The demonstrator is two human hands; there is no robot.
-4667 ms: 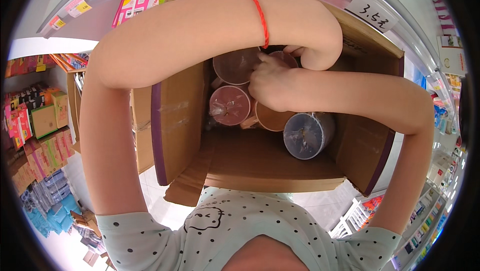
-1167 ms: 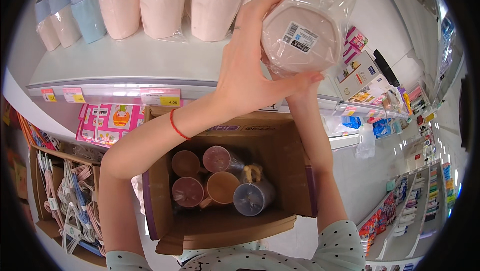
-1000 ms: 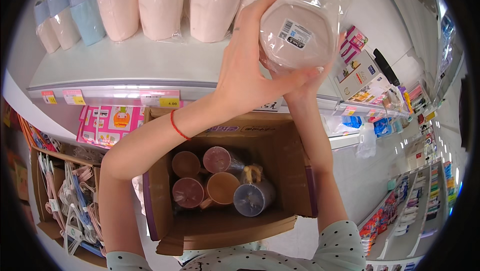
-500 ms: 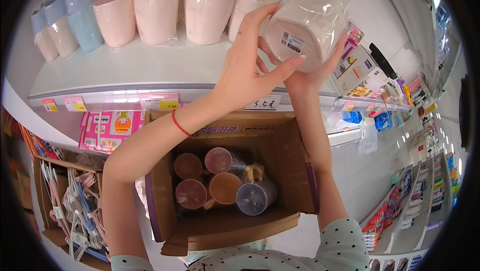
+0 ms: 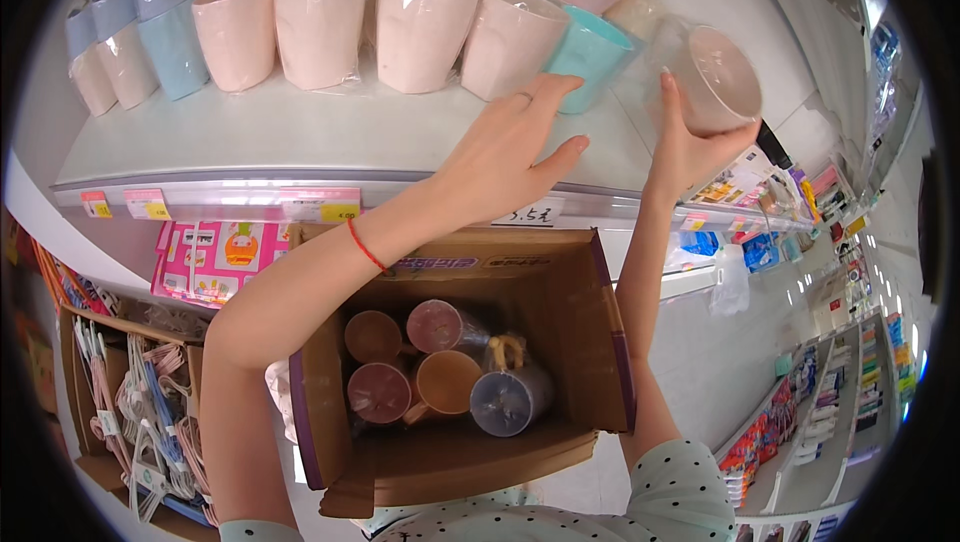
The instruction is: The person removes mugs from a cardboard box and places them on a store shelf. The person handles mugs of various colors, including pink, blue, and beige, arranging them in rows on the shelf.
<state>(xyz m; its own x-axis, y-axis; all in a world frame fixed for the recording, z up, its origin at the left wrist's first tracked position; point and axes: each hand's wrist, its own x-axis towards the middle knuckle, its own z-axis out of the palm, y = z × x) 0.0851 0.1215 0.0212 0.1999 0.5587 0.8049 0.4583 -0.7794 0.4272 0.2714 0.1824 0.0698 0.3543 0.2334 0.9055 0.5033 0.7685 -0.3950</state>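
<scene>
My right hand (image 5: 688, 150) grips a pale pink cup (image 5: 728, 77) in clear plastic wrap, held tilted above the shelf's right part with its mouth toward me. With thumb and fingers apart, my left hand (image 5: 512, 147) reaches over the shelf edge and holds nothing. Its fingertips overlap the lower part of a wrapped teal cup (image 5: 592, 54); I cannot tell if they touch it. Left of that cup, a row of pale pink cups (image 5: 425, 32) stands on the white shelf (image 5: 250, 137), with more cups stacked on top and blue ones (image 5: 172, 52) at the far left.
Below the shelf edge, an open cardboard box (image 5: 590, 342) holds several mugs (image 5: 448, 382) in front of my body. Another box, at lower left, contains bundled cords (image 5: 150, 412). Pink packages (image 5: 225, 257) lie beneath the shelf. Aisle shelving (image 5: 800, 432) runs along the right.
My left hand has let go of the wrapped cup and dropped lower. My right hand has carried that cup rightward and turned its mouth toward me, uncovering the teal cup behind.
</scene>
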